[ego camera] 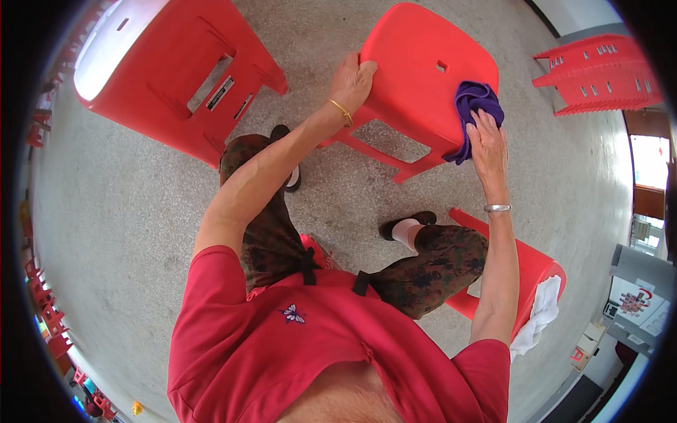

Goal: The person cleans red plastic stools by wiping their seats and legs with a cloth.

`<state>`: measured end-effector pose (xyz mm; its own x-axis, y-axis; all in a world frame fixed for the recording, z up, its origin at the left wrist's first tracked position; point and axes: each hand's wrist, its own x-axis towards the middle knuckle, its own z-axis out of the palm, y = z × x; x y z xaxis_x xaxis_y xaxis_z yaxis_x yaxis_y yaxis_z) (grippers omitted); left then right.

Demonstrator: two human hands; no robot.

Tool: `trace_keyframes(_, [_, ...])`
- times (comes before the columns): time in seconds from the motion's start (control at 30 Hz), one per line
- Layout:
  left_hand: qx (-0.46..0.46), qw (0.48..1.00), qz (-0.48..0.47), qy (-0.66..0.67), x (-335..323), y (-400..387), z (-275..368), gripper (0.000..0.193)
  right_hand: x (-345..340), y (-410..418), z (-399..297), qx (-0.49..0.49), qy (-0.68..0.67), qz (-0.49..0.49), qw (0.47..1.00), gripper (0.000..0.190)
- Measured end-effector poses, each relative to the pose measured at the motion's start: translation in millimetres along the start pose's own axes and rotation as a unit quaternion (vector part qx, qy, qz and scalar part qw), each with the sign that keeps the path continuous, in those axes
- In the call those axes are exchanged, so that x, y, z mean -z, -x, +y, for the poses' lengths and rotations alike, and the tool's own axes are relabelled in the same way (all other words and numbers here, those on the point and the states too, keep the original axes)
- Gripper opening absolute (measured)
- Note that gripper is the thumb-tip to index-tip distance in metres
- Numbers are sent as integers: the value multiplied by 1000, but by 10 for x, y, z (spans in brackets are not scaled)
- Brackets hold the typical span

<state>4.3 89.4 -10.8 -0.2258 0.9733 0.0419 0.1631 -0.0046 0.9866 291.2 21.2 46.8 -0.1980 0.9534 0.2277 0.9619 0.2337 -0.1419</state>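
Observation:
A red plastic stool stands in front of me, its seat tilted in the view and pierced by a small slot. My left hand, with a gold-coloured bangle at the wrist, grips the seat's left edge. Under my right hand a bunched purple cloth lies against the seat's right edge; the fingers press on it. A silver-coloured bangle is on the right wrist.
Another red plastic stool stands at the upper left. Right of my knee is a red stool with a white cloth over its edge. Stacked red stools are at the upper right. My feet rest on the speckled floor.

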Motion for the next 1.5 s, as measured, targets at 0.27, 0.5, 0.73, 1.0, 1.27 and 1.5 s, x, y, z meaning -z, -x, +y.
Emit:
trace_keyframes(0.27, [-1,999,-31,28,12,-33,-32,39,-115,-189,-409,82,-47,-16,995,42])
trace_keyframes(0.5, [97,984,-69,133,96,-37,99,45,-508,-1094,-632,166,-50,27,985,44])
trace_keyframes(0.73, [175,940,-89,277,160,66,212,52,-969,-1823,-421,40,83,105,990,59])
trace_keyframes(1.0, [220,918,-107,311,238,-47,201,77,-1030,-1883,-1014,1,72,32,997,72])
trace_keyframes(1.27, [276,873,-108,387,380,-94,217,90,-495,-847,-1595,186,-53,23,981,70])
trace_keyframes(1.5, [269,878,-105,382,439,-79,-38,80,-406,-202,-1385,229,28,98,968,54])
